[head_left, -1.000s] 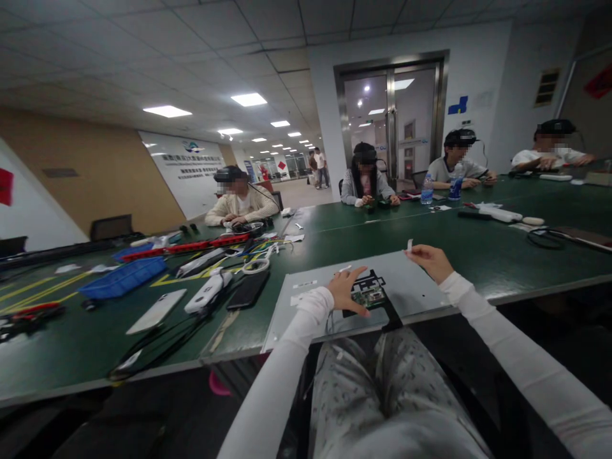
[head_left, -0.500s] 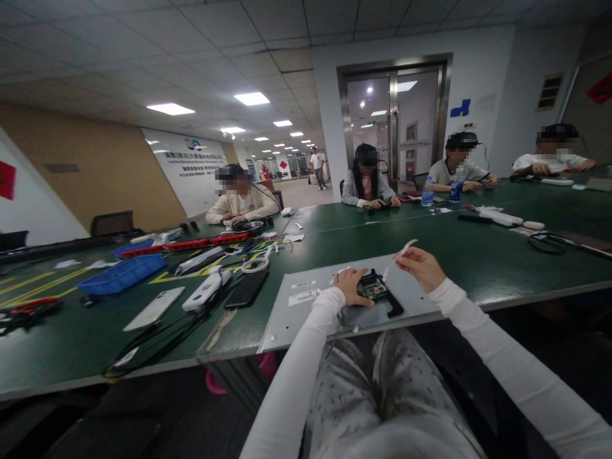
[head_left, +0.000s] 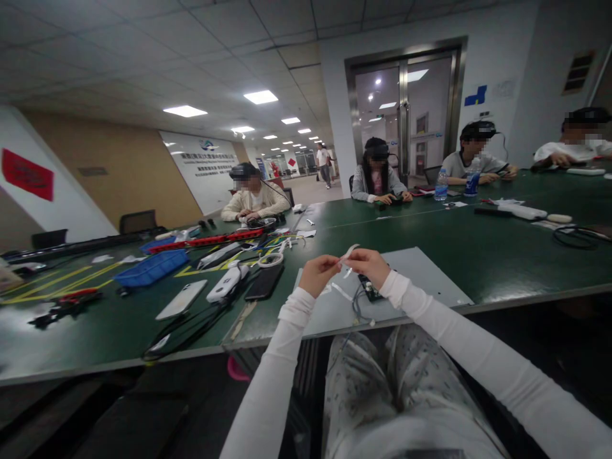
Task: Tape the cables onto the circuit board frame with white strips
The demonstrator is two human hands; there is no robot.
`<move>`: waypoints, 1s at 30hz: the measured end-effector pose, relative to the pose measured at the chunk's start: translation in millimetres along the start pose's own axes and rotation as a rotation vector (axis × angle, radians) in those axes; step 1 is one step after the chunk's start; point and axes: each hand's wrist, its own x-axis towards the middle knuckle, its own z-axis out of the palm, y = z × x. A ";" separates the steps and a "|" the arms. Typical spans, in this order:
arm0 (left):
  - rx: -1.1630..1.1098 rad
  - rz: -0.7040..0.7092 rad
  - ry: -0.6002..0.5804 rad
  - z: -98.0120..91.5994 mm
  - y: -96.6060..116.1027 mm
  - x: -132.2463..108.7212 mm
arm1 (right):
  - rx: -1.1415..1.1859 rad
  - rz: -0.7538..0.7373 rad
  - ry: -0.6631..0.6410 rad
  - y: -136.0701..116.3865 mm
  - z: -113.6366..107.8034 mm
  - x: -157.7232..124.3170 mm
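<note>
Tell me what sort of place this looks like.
Probably an office with a shared workroom. I see a long green-topped table, a large white sign with dark lettering and metal-framed double glass doors.

The left forearm [head_left: 271, 357] and the right forearm [head_left: 461, 338], covered by white sleeves, are stretched across the near edge of the worktop [head_left: 502, 258]. The left hand [head_left: 321, 274] and the right hand [head_left: 371, 265] are held raised, with fingers pinched and fingertips nearly meeting.
</note>
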 end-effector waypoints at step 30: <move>0.790 -0.347 0.136 -68.0 -112.1 -39.7 | -1.705 0.053 -0.578 61.5 -12.2 63.8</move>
